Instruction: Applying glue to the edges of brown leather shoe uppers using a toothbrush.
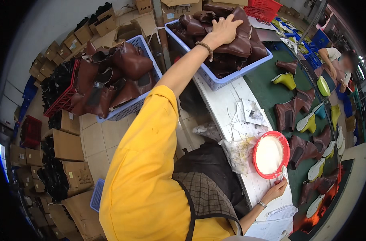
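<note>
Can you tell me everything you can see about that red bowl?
The red bowl is round, open-topped and looks like plastic. Smooth, creamy white stuff is inside, with some smeared on the rim near the right hand. It sits upright on the white bench, right beside a stained cloth. I can't tell whether the hand touches it.

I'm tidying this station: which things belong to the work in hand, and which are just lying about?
In use, likely:
brown boot uppers under the left hand
red bowl of white paste beside the right hand

Seemingly lying about:
stained papers
cardboard boxes
</note>
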Available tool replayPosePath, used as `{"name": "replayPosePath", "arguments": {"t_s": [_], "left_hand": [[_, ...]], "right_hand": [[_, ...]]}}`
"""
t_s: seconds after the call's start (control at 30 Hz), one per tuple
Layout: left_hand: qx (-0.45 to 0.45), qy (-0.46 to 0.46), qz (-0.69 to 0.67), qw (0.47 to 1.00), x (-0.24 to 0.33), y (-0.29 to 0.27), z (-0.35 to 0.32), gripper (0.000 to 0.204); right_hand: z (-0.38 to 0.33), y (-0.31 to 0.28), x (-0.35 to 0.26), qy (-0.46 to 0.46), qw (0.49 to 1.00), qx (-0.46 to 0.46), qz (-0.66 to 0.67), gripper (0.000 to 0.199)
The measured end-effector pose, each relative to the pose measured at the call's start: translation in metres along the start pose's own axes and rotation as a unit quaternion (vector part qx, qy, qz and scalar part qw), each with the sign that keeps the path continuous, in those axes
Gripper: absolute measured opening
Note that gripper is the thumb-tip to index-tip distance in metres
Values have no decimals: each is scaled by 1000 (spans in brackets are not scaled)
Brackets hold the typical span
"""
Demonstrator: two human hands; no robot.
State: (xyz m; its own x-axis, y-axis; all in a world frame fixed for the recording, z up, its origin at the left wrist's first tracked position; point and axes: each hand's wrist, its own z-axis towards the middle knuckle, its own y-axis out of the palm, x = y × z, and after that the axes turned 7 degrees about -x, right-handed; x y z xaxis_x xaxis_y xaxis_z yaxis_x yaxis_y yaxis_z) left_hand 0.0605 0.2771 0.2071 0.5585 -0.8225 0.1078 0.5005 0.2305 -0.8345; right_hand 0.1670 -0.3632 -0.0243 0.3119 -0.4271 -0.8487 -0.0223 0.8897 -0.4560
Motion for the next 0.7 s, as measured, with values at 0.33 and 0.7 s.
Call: {"name": "replayPosePath", "arguments": {"t_s": [0.33, 0.7], "left_hand": [[-56, 7, -32, 998, 6, -37, -48, 81], [-119, -68, 324, 936, -127, -154, -196, 51]], "right_hand": [[6, 0, 12, 3, 1000, -7, -4, 36], [2, 7, 0, 19, 999, 36, 23, 34]]}}
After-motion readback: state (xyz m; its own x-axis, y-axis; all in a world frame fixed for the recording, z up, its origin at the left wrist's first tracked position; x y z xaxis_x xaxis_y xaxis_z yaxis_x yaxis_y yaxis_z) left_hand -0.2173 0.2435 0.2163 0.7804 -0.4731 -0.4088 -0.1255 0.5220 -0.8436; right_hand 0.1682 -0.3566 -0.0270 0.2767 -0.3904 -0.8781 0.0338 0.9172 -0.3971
